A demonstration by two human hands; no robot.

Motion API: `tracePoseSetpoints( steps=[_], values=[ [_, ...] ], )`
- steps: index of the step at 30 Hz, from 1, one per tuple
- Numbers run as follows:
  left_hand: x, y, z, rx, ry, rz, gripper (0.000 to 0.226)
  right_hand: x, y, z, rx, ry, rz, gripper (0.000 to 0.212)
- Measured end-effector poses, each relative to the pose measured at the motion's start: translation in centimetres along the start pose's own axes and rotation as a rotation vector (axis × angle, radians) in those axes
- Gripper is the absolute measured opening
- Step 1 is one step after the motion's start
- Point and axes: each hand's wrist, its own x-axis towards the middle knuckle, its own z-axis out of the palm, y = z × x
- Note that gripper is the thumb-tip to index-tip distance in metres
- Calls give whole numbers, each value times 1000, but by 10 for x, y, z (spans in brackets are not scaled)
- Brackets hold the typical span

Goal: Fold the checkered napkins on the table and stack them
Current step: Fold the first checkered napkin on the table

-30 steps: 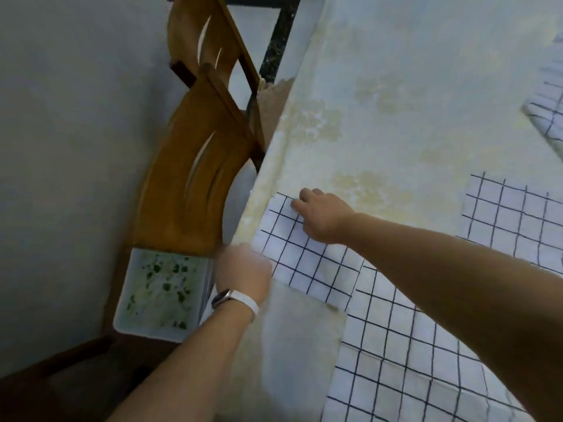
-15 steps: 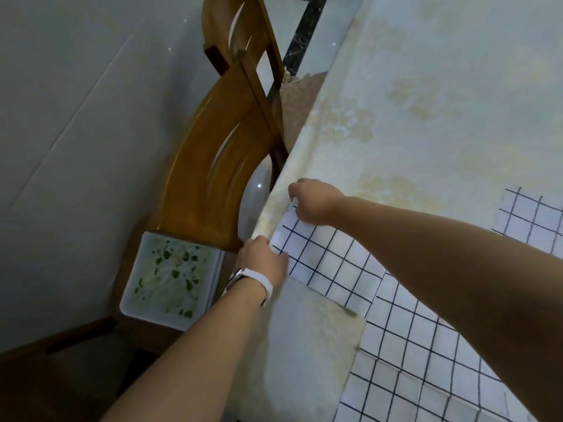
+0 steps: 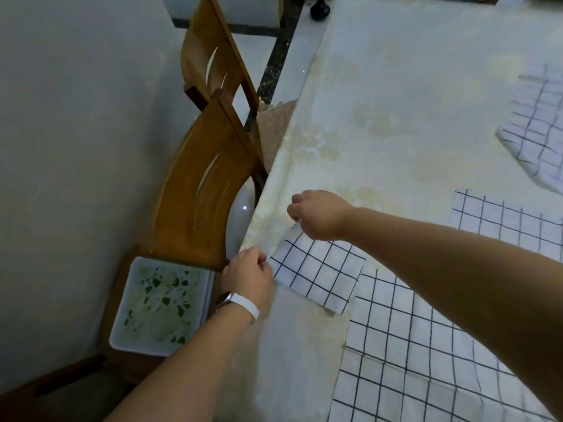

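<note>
A white napkin with a black grid [image 3: 320,272] lies folded near the table's left edge. My left hand [image 3: 248,277], with a white watch strap on the wrist, pinches its near-left corner. My right hand [image 3: 316,213] pinches the far-left corner, fingers curled. Under my right forearm a larger checkered napkin [image 3: 405,360] lies spread flat at the lower right. Another flat checkered napkin [image 3: 499,222] shows beyond my right arm. A rumpled checkered napkin [image 3: 539,132] lies at the far right.
The table [image 3: 396,86] has a pale yellowish cloth. Two wooden chairs [image 3: 195,190] stand along its left edge, close to a grey wall. A white tray with a green leaf pattern [image 3: 158,306] rests on the nearer chair's seat. A dark round object [image 3: 320,9] sits on the floor beyond.
Both hands went from lying on the folded napkin to pinching its left corners. The view has tilted up, so more of the table and the far napkins show.
</note>
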Motion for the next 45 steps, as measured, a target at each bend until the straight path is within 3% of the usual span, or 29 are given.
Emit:
tracePoseSetpoints(
  steps=[4, 9, 16, 22, 32, 41, 45],
  values=[
    [-10, 15, -12, 26, 22, 128, 9, -26, 6, -7, -88, 6, -17, 12],
    [-31, 38, -10, 35, 38, 302, 9, -64, 15, -8, -160, 28, -16, 17],
    [-60, 59, 22, 128, 53, 630, 13, -118, 26, 9, -200, 79, 24, 17],
    [-65, 65, 55, 119, 50, 762, 19, -150, 44, 51, -213, 145, -51, 24],
    [-74, 52, 102, 136, -65, 711, 26, -168, 53, 118, -128, 113, -57, 47],
    [-101, 42, 118, 238, -156, 616, 52, -177, 61, 130, -79, 28, 13, 53],
    [-102, 43, 113, 188, -190, 584, 48, -179, 60, 123, -33, 64, 64, 50]
  ],
)
